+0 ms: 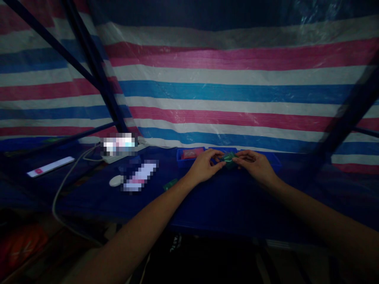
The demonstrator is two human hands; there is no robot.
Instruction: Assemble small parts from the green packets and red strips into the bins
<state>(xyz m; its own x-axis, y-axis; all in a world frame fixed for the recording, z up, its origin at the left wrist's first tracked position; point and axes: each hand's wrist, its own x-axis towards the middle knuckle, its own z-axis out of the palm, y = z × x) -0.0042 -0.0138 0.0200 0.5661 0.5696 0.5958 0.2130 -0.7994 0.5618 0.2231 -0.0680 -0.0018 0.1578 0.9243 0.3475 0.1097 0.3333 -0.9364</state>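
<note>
Both my hands meet over the far part of a dark blue table (225, 201). My left hand (204, 165) and my right hand (256, 165) each pinch one side of a small green object (228, 159) held between them, just above the table. The fingers of both hands are closed on it. What the green object is cannot be made out in the dim light. Right behind my hands stands a row of low blue trays (192, 153), one with something red in it.
A striped pink, white and blue tarp (237, 86) hangs behind the table. On the left lie a white power strip (118, 156) with a cable (63, 185), a flat white bar (50, 166), a small white round thing (115, 180) and a small green piece (170, 184). Dark poles (97, 75) slant across.
</note>
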